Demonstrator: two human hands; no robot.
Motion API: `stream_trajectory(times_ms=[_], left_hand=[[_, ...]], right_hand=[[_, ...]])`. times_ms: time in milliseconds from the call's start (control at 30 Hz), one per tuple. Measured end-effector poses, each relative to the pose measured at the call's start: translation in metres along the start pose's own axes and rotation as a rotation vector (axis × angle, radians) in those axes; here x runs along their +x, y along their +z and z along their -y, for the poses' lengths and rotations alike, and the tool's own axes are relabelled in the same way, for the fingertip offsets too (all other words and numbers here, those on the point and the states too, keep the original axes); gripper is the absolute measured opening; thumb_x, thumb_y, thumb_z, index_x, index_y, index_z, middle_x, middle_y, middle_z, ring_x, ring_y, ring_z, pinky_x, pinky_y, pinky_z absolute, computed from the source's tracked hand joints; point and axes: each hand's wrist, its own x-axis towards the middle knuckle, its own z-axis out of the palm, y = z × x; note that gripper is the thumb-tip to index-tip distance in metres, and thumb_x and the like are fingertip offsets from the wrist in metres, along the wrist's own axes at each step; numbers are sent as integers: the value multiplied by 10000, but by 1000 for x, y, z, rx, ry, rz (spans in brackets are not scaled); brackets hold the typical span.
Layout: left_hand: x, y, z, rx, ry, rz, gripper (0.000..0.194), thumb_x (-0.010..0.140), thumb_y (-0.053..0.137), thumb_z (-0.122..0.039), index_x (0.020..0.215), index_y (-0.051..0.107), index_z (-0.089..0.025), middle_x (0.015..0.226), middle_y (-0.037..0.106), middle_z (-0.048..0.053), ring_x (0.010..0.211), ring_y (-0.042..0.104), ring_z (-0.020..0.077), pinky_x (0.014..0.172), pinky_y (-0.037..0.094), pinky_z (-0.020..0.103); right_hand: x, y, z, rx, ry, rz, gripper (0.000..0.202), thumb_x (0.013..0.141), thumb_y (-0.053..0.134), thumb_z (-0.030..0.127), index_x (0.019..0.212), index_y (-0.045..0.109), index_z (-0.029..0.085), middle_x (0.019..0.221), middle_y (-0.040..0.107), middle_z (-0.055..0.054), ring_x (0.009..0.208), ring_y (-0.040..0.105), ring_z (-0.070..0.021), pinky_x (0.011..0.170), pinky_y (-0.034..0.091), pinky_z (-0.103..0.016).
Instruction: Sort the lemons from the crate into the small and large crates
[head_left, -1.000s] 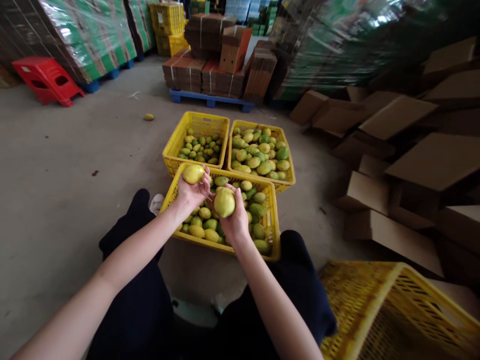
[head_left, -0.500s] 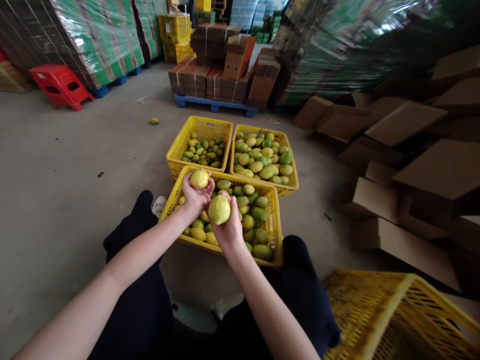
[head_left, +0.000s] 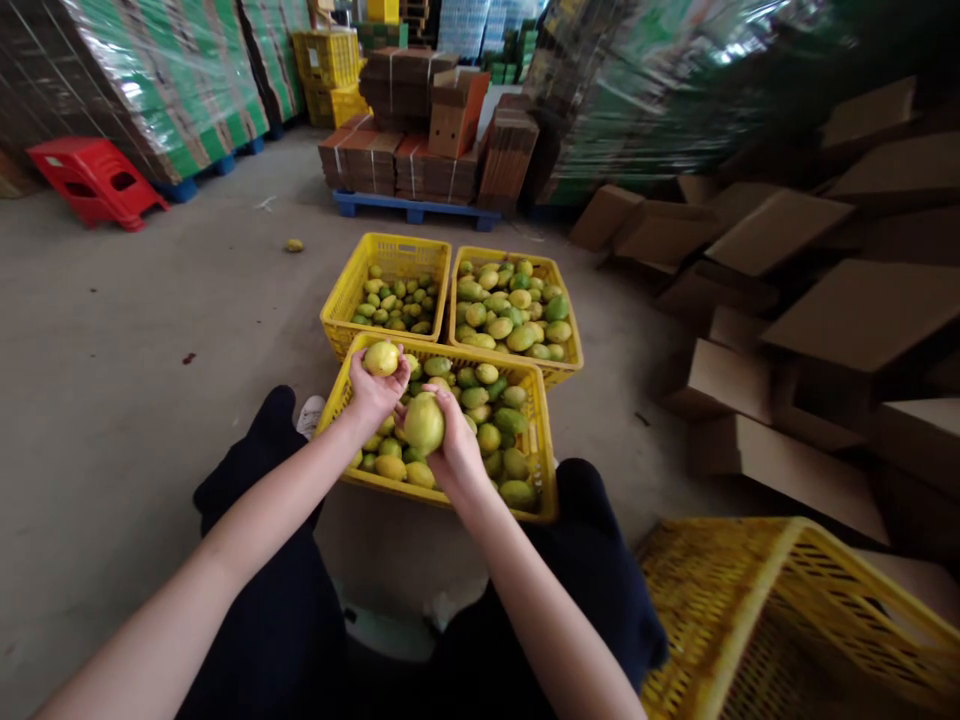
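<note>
My left hand [head_left: 379,385] is closed round a yellow lemon [head_left: 381,358], held palm up over the near yellow crate [head_left: 550,440]. Close by on the right, my right hand [head_left: 454,440] grips a larger yellow-green lemon [head_left: 424,423], its thumb along the side. Below both hands the near crate holds many green and yellow lemons [head_left: 516,421]. Behind it stand two more yellow crates: the left crate [head_left: 341,285] has smaller lemons [head_left: 401,300], and the right crate [head_left: 574,325] is filled with larger ones [head_left: 520,298].
A yellow crate [head_left: 750,610] stands at my lower right. Cardboard boxes [head_left: 795,470] are heaped along the right. Ahead, a blue pallet [head_left: 414,212] carries bundled flat cartons [head_left: 364,160]. A red stool [head_left: 97,185] stands far left, and a single lemon [head_left: 294,245] lies on the floor.
The lemon in my right hand has turned, so its pointed tip no longer faces me. My left hand still holds its lemon. The whole view has shifted slightly.
</note>
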Motion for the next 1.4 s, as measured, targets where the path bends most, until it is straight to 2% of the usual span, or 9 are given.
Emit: stream_trajectory(times_ms=[167, 367, 500, 600, 833, 1067, 1167, 1267, 1400], left_hand=[[-4, 1, 0, 46, -130, 8, 394, 968, 419, -378, 1155, 631, -103, 789, 699, 104, 611, 677, 174, 533, 581, 242], [-14, -6, 10, 159, -197, 121, 337, 936, 401, -281, 1073, 644, -92, 842, 731, 154, 749, 740, 240, 641, 618, 328], [-26, -9, 16, 125, -173, 179, 289, 881, 410, -172, 1006, 670, -182, 915, 766, 90, 856, 749, 229, 705, 610, 320], [-32, -11, 25, 120, -171, 201, 344, 806, 446, -127, 1039, 697, -169, 948, 777, 83, 947, 745, 252, 767, 609, 342], [-21, -24, 37, 184, -25, 276, 396, 725, 517, -56, 1021, 707, -238, 1116, 765, 31, 1200, 663, 190, 982, 517, 237], [-15, -27, 26, 220, -214, 235, 159, 866, 520, -253, 856, 673, -212, 953, 756, 84, 1118, 693, 274, 977, 552, 380], [-21, -14, 18, 215, -218, 202, 242, 852, 473, -256, 656, 605, -204, 662, 667, 69, 900, 728, 269, 889, 582, 403], [-26, 0, 7, 326, -144, 241, 260, 780, 489, -209, 526, 542, -186, 537, 571, 34, 647, 673, 207, 767, 588, 366], [-28, 5, 0, 588, 155, 416, 305, 752, 503, -271, 483, 603, -168, 543, 597, 48, 622, 645, 192, 711, 546, 307]], right_hand=[[17, -16, 29, 158, 128, -18, 249, 810, 669, 434, 945, 593, 240, 752, 723, -26, 720, 733, -224, 601, 607, -339], [20, -21, 36, -108, -100, -85, 407, 654, 807, 322, 999, 604, 248, 789, 692, 27, 649, 657, -162, 524, 549, -252], [21, -17, 23, -410, -494, -226, 571, 621, 862, 342, 1120, 588, 284, 1097, 683, 1, 1050, 655, -185, 882, 574, -295], [25, -18, 10, -624, -583, -195, 635, 719, 783, 476, 1271, 556, 262, 1414, 548, -83, 1391, 462, -257, 1186, 374, -427], [29, -27, -10, -952, -618, -9, 1088, 571, 870, 488, 1502, 388, 198, 1611, 299, -179, 1522, 259, -370, 1247, 258, -536], [-2, -13, -22, -981, -888, 111, 763, 690, 697, 161, 1417, 471, 222, 1527, 487, -128, 1514, 324, -334, 1241, 272, -570], [-14, -11, -12, -955, -969, 106, 531, 751, 689, 148, 1259, 562, 237, 1300, 658, -104, 1309, 583, -305, 1122, 458, -512], [-12, -13, 5, -997, -1133, -64, 336, 781, 719, 179, 1084, 588, 242, 1043, 690, -53, 990, 692, -238, 909, 578, -411], [-1, -18, 17, -1126, -1267, -95, 296, 796, 675, 146, 1055, 575, 248, 990, 652, -41, 927, 664, -217, 837, 584, -376]])
